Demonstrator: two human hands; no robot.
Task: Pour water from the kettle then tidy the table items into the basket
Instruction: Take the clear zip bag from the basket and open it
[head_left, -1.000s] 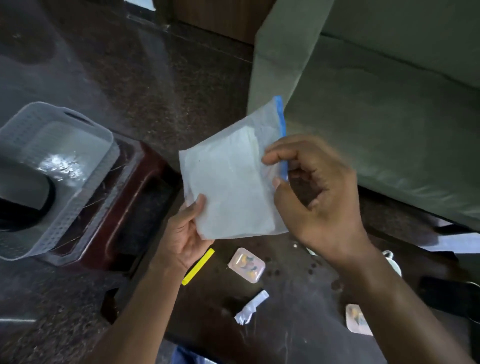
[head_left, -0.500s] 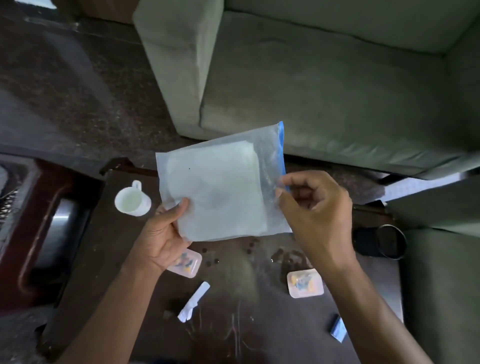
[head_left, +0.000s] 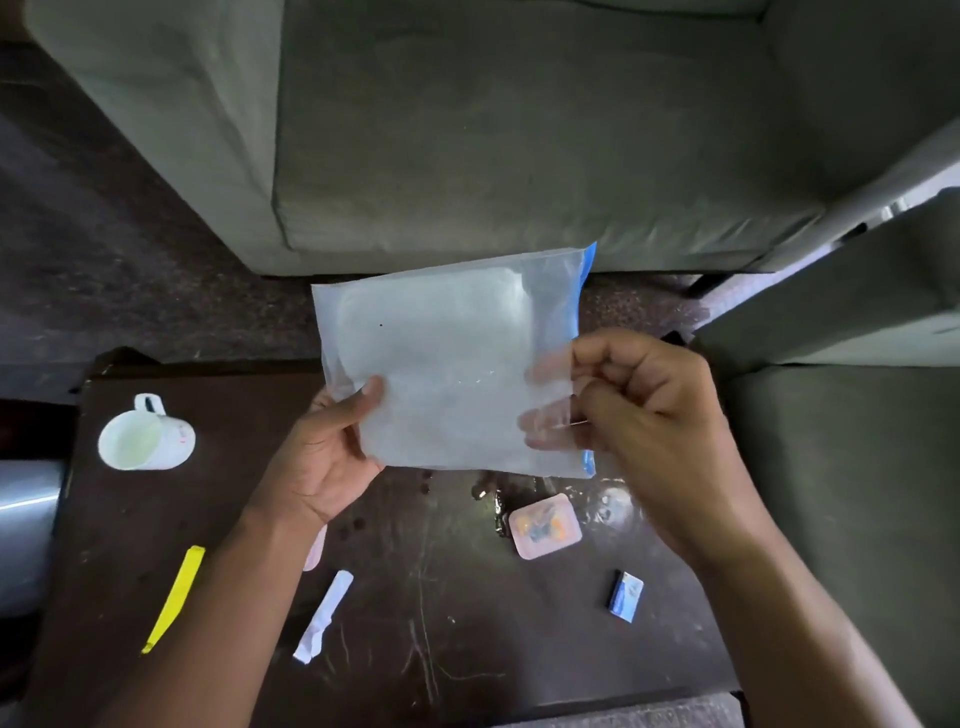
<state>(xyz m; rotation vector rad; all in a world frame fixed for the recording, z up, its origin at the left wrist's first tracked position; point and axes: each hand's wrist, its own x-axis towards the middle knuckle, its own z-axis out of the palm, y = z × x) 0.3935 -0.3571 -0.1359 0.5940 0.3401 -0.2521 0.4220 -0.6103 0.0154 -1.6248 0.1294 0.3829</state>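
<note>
I hold a clear zip bag (head_left: 447, 358) with a blue seal strip above the dark wooden table (head_left: 467, 649). My left hand (head_left: 327, 457) grips its lower left corner. My right hand (head_left: 649, 415) pinches the sealed right edge, fingers showing through the plastic. On the table lie a white mug (head_left: 143, 436) at the left, a yellow strip (head_left: 174, 597), a crumpled white wrapper (head_left: 324, 616), a pink square packet (head_left: 544, 526) and a small blue-and-white box (head_left: 625, 594). Another pink packet (head_left: 314, 551) peeks out beside my left forearm. No basket or kettle is in sight.
A grey-green sofa (head_left: 493, 130) stands right behind the table, and another cushion (head_left: 857, 467) borders it on the right. A shiny metal object (head_left: 26, 530) sits at the left edge. Water drops and dark specks wet the table near the pink packet.
The view swung from the basket side to the table and sofa. Both hands kept the bag, and my right hand slid down its sealed edge.
</note>
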